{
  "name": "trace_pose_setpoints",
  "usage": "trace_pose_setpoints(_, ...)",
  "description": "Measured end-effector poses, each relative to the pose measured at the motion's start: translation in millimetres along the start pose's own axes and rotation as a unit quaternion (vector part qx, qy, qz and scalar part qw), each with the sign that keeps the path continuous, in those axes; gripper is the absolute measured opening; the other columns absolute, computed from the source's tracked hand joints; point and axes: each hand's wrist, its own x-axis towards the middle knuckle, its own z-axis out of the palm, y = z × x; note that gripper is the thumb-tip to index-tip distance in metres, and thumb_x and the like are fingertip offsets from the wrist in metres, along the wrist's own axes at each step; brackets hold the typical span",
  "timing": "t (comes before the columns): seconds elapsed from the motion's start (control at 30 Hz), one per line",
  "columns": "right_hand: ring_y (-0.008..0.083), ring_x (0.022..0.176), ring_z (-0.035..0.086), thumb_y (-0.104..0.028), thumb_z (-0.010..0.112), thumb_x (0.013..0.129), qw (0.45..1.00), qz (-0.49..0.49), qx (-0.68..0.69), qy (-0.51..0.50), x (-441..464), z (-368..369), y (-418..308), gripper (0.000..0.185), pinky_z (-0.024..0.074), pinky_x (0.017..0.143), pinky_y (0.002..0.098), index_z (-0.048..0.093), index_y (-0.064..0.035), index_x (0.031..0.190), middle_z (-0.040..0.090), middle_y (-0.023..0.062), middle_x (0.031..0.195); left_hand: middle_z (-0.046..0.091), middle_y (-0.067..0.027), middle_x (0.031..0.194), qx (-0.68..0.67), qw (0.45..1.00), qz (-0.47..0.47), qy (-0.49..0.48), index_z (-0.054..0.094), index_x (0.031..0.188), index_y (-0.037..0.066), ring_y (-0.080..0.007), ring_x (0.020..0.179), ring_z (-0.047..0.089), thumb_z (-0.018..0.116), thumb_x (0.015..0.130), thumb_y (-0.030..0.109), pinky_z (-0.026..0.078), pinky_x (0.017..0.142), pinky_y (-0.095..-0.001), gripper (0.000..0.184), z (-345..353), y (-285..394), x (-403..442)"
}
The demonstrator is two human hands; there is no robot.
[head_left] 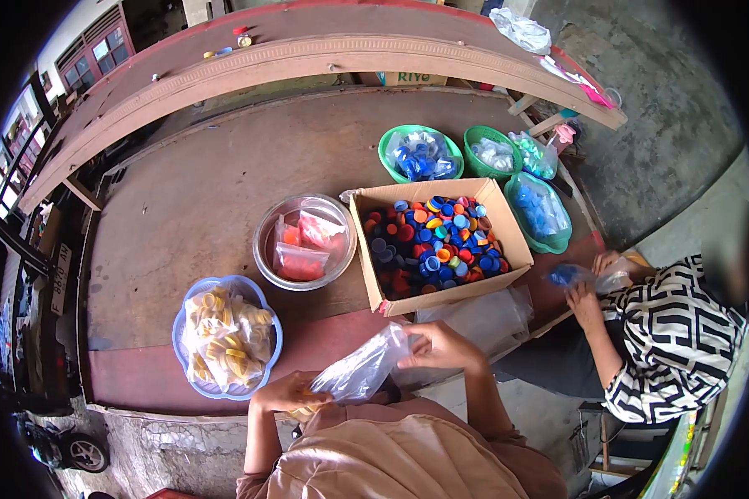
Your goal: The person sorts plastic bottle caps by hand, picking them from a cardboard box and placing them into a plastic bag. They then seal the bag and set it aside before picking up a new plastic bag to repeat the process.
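Note:
Between my hands a clear plastic bag [362,364] is stretched out at the table's front edge. My left hand [287,391] is closed round its lower end, where some yellowish pieces [306,412] show, partly hidden by the hand. The fingers of my right hand [431,343] pinch the bag's upper end. Left of the bag, a blue scalloped basket [181,353] holds several clear bags of yellow bottle caps [229,345]. Beyond my right hand stands an open cardboard box [466,298] full of mixed bottle caps [433,241].
A metal bowl [262,270] carries bags of red pieces [300,262]. Green baskets [458,170] with bagged caps stand behind the box. Flat clear bags [483,316] lie before it. At right a co-worker's hands [589,303] hold a bag with blue contents [567,274]. A raised bench [333,60] spans the back.

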Motion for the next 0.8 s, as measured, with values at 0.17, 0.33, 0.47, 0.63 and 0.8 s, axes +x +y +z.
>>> trace_pose_setpoints(0.17, 0.0078, 0.073, 0.060, -0.003, 0.070, 0.075, 0.994, 0.046, 0.093, 0.016, 0.6, -9.4, 0.9, 0.031, 0.0487, 0.066, 0.0208, 0.059, -0.0002, 0.104, 0.061, 0.0027, 0.080, 0.065, -0.0075, 0.096, -0.028, 0.999, 0.036, 0.028, 0.046, 0.124, 0.001, -0.0104, 0.084, 0.057, 0.066, 0.082, 0.024, 0.045, 0.075, -0.0283, 0.052, 4.4, 3.4, -2.7)
trace_pose_setpoints(0.33, 0.0088, 0.073, 0.061, 0.001, 0.068, 0.075, 0.996, 0.011, 0.051, 0.069, -5.2, -33.7, -6.7, 0.032, 0.0488, 0.066, 0.0222, 0.058, 0.0013, 0.105, 0.065, 0.0058, 0.080, 0.061, -0.0036, 0.095, -0.049, 0.999, -0.002, 0.002, 0.052, 0.116, 0.000, -0.0097, 0.088, 0.052, 0.064, 0.084, 0.019, 0.043, 0.077, -0.0258, 0.039, 3.0, -3.5, -7.2)
trace_pose_setpoints(0.47, 0.0104, 0.076, 0.063, 0.004, 0.068, 0.073, 0.994, 0.011, 0.038, 0.106, -12.8, -44.2, -17.3, 0.038, 0.0495, 0.068, 0.0225, 0.056, 0.0006, 0.109, 0.066, 0.0074, 0.081, 0.060, -0.0044, 0.091, 0.021, 0.998, 0.059, 0.002, 0.055, 0.106, 0.000, -0.0113, 0.086, 0.053, 0.065, 0.083, 0.023, 0.043, 0.075, -0.0274, 0.034, -0.3, -1.8, 0.7)
trace_pose_setpoints(0.63, 0.0108, 0.076, 0.063, 0.004, 0.068, 0.073, 0.991, 0.006, 0.058, 0.119, -22.7, -55.9, -9.4, 0.044, 0.0504, 0.070, 0.0233, 0.053, 0.0005, 0.115, 0.066, 0.0085, 0.081, 0.060, -0.0082, 0.098, -0.006, 0.999, 0.020, -0.042, 0.053, 0.112, 0.001, -0.0148, 0.091, 0.054, 0.065, 0.082, 0.022, 0.042, 0.080, -0.0292, 0.039, -4.7, 3.9, 5.3)
trace_pose_setpoints(0.8, 0.0137, 0.089, 0.061, 0.005, 0.067, 0.073, 0.985, -0.017, 0.068, 0.158, -22.1, -61.7, -22.6, 0.043, 0.0502, 0.075, 0.0259, 0.053, 0.0000, 0.113, 0.061, 0.0116, 0.101, 0.061, -0.0033, 0.094, 0.033, 0.995, 0.092, -0.031, 0.051, 0.113, 0.004, -0.0074, 0.079, 0.053, 0.065, 0.082, 0.014, 0.045, 0.070, -0.0237, 0.036, -7.6, -7.8, 18.6)
